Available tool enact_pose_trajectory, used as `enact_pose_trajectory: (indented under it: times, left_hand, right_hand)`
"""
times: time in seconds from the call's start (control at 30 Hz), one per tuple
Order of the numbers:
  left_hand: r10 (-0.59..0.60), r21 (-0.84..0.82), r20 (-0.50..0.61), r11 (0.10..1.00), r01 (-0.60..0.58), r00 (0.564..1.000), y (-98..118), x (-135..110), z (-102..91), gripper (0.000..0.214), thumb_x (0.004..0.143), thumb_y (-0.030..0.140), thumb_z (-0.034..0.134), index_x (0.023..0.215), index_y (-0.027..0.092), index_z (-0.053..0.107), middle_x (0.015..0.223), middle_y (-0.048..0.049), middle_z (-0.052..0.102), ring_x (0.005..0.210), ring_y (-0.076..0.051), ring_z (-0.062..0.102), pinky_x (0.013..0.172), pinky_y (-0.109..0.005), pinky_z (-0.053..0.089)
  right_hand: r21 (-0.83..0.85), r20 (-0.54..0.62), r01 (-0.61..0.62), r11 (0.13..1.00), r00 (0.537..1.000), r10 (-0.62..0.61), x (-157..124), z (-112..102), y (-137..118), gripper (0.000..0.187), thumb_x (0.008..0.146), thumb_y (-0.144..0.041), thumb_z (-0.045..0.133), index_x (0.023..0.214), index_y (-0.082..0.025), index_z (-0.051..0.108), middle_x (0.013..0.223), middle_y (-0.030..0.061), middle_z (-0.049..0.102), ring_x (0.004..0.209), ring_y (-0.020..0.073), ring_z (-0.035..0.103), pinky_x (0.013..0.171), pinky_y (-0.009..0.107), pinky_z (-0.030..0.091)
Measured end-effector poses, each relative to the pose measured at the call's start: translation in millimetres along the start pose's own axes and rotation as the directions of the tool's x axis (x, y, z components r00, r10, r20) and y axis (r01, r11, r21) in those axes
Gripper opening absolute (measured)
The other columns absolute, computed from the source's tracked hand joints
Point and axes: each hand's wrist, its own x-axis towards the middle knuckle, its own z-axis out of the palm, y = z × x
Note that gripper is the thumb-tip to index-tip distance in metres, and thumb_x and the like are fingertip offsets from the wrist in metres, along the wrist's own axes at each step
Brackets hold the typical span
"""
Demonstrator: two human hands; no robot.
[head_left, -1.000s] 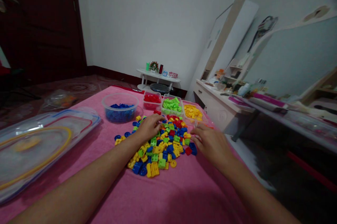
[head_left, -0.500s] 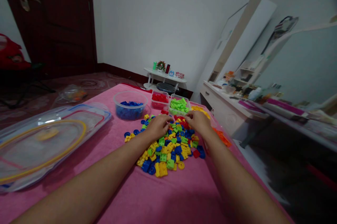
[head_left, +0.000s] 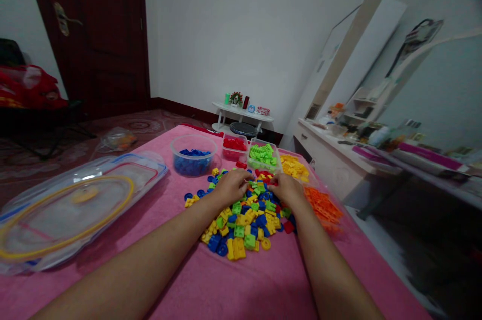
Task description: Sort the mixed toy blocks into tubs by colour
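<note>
A mixed pile of toy building bricks (head_left: 246, 217) in yellow, blue, green and red lies on the pink cloth (head_left: 241, 290). My left hand (head_left: 232, 187) rests at the pile's far left part, fingers curled down; whatever they hold, if anything, is hidden. Across from it, my right hand (head_left: 289, 190) bends its fingers into the far right of the pile, close beside some red bricks (head_left: 263, 176). Its fingertips are pinched together, and I cannot make out what is in them.
Behind the pile stand a round tub of blue bricks (head_left: 194, 162), a box of red bricks (head_left: 235, 145) and a box of green bricks (head_left: 262, 154). Yellow bricks (head_left: 294, 167) and orange pieces (head_left: 324, 207) sit in boxes on the right. Clear lids (head_left: 120, 209) lie at left.
My right hand has lowered towards the pile, away from the yellow bricks' box, whose contents show more now. The left hand stays over the pile. The whole view has shifted slightly.
</note>
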Motion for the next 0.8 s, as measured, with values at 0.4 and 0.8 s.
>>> enact_pose_trajectory:
  times: [0.4, 0.8]
  left_hand:
    - [-0.475, -0.785, 0.122, 0.491, 0.378, 0.872, 21.1, 19.1, -23.4, 0.041, 0.088, 0.049, 0.040, 0.105, 0.017, 0.058, 0.097, -0.0073, 0.065, 0.073, -0.014, 0.061, 0.065, -0.027, 0.052]
    - [-0.657, -0.744, 0.198, 0.383, 0.548, 0.728, -14.9, 90.6, -40.7, 0.010, 0.084, 0.016, 0.050, 0.085, 0.010, 0.058, 0.067, -0.0044, 0.059, 0.053, -0.006, 0.053, 0.046, -0.014, 0.040]
  right_hand:
    - [0.519, -0.347, 0.384, 0.764, 0.911, -0.222, -25.1, -41.6, -56.6, 0.024, 0.071, -0.030, 0.064, 0.090, -0.018, 0.072, 0.079, 0.0042, 0.068, 0.068, 0.0149, 0.057, 0.063, 0.025, 0.041]
    - [0.824, -0.407, 0.338, 0.456, 0.911, 0.061, -12.7, -48.6, -34.5, 0.025, 0.072, -0.033, 0.061, 0.082, -0.013, 0.071, 0.072, 0.0049, 0.067, 0.049, 0.0094, 0.045, 0.047, 0.022, 0.034]
